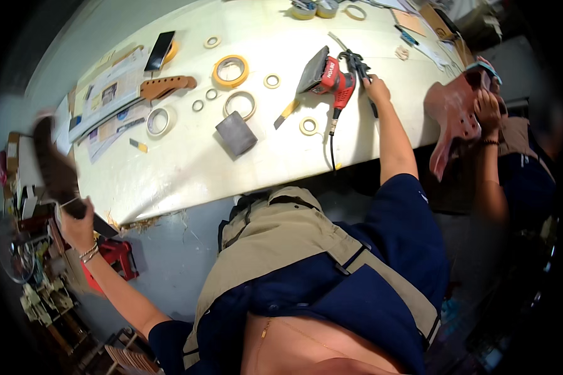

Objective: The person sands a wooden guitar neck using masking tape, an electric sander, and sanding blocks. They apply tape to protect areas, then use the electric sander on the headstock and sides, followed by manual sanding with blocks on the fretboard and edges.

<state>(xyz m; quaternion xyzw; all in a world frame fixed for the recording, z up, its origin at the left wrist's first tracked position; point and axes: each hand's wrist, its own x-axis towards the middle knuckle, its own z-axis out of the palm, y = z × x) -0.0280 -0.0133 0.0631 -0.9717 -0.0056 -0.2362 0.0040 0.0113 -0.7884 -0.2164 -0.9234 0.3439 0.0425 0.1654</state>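
At the far left, my left hand (78,226) is closed around a brown guitar neck (56,164). Its headstock points up and away beyond the table's left end, partly blurred. My right hand (378,90) reaches over the table with fingers closed on a black bar clamp (356,65). Against the clamp's left side lies a red and black electric sander (336,82), its cord running toward the near edge. A second guitar neck (162,87) with a row of holes lies on papers at the table's left.
A pale table (187,187) carries an orange tape roll (231,71), smaller rolls, a grey sanding block (236,134), a yellow cutter knife (287,114) and a phone (160,51). At right, a co-worker's hand (488,111) rests on a reddish guitar body (450,103). A red stand (120,259) is below.
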